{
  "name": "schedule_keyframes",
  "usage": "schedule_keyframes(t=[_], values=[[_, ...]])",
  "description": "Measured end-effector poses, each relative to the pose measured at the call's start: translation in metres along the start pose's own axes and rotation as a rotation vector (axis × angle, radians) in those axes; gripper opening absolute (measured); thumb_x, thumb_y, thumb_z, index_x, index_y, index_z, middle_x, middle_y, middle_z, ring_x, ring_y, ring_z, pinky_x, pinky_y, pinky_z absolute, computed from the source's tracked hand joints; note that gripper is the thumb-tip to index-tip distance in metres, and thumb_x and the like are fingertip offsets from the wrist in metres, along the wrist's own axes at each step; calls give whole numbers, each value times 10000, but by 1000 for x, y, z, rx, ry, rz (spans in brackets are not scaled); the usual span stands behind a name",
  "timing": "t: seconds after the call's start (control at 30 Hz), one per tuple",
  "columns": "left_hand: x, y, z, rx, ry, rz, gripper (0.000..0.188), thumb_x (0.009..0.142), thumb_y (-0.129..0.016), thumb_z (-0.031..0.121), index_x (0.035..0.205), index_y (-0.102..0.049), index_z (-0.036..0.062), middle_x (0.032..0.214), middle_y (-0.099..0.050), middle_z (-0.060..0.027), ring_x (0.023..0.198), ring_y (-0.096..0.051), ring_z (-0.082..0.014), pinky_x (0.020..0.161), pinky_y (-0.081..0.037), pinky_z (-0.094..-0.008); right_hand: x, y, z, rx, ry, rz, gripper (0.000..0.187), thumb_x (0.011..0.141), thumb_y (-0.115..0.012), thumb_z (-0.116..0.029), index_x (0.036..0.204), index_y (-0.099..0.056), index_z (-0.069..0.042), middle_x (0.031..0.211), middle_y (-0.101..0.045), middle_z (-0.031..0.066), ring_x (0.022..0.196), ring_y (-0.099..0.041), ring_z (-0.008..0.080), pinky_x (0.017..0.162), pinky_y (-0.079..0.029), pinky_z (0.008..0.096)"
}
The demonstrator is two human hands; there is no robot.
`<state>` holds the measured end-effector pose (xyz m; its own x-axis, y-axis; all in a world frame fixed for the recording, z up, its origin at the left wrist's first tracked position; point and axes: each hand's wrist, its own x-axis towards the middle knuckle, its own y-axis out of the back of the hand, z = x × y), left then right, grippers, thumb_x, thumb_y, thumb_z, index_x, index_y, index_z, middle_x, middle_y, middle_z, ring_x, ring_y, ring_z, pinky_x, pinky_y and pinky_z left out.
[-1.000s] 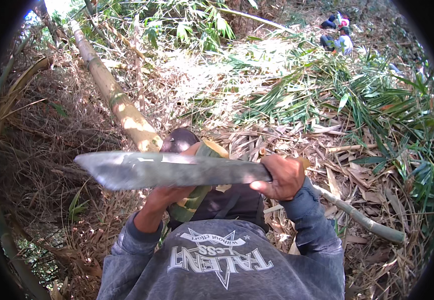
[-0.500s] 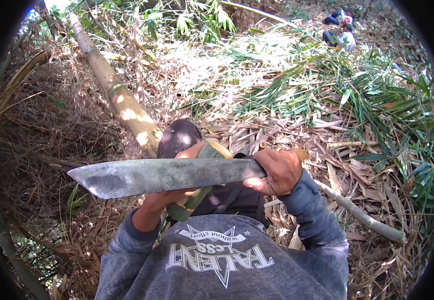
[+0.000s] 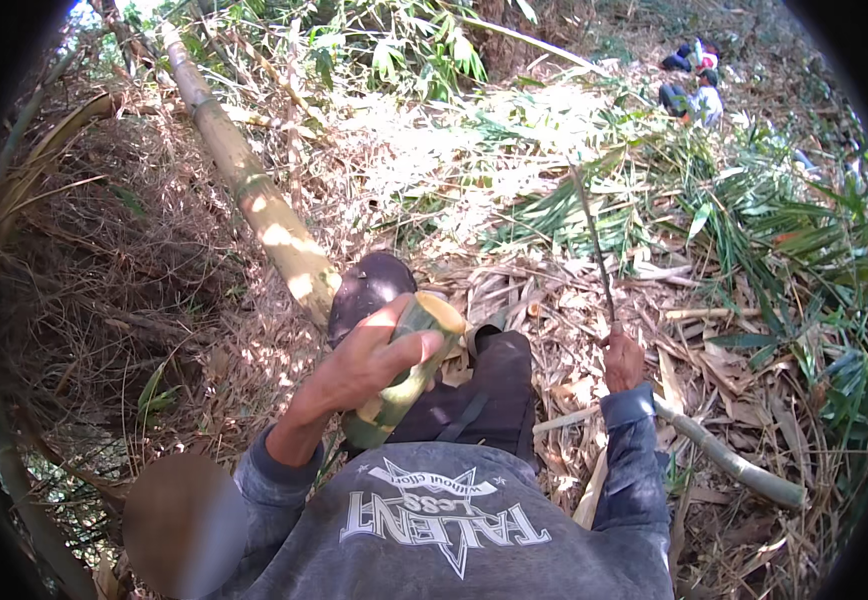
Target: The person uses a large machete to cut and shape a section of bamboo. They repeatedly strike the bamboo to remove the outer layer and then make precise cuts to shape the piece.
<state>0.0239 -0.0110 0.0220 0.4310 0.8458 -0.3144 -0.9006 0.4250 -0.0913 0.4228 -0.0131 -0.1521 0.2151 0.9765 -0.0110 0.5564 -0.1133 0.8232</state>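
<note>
Holding bamboo section (image 3: 406, 392), machete (image 3: 597, 245) edge-on, wide gap between.

Bamboo segment (image 3: 401, 398) left of machete (image 3: 598, 250)

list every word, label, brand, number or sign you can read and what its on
Grey sweatshirt: white lettering, upside down in view, with a star and smaller banner; wording not copied.
Distant people's clothes: too small to read any text.
Bamboo piece in left hand: no text seen.
Machete in right hand: edge-on, no text visible.
</note>
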Motion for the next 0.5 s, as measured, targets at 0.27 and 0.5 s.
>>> schedule_keyframes(t=[0.27,0.5], values=[[13,15,-52,809,-624,91,442,906,-665,175,1307,-529,49,1150,-586,-120,1108,-569,-222,984,-442,-400,-24,49,-152,126,791,-12,561,884,-607,-612,759,-582,-66,552,-493,70,438,-533,214,425,-442,373],[-14,16,-68,-190,-400,-76,542,841,-706,14,1346,-511,8,1358,-529,-144,1265,-511,-277,1080,-384,-446,-27,49,-185,30,909,-6,572,768,-714,-629,754,-607,-68,570,-515,68,468,-577,251,440,-467,376]])
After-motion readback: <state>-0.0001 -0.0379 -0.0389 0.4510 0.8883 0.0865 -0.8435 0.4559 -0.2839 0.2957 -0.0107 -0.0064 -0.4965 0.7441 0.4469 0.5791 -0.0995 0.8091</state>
